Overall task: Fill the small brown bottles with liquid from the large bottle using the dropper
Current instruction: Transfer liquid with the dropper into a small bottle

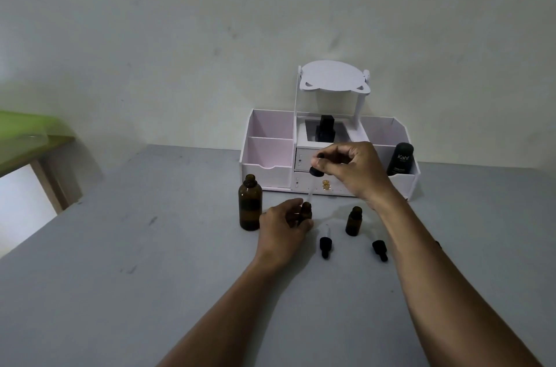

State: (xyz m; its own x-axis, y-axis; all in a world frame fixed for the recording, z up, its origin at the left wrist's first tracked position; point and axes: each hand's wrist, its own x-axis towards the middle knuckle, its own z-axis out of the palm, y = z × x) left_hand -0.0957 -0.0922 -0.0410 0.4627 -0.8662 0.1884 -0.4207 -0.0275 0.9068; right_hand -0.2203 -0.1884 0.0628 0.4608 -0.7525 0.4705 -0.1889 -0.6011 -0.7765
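Dropper [316, 171] pinched in right hand [349, 168] grip, tip over small bottle [306, 210] clasped by left hand [282, 225]

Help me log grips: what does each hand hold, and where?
Right hand pinches the dropper by its bulb; left hand grips a small brown bottle round its body.

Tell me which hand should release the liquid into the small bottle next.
Right hand: its fingers pinch the dropper bulb, tip over the small bottle mouth. The left hand is busy gripping that bottle.
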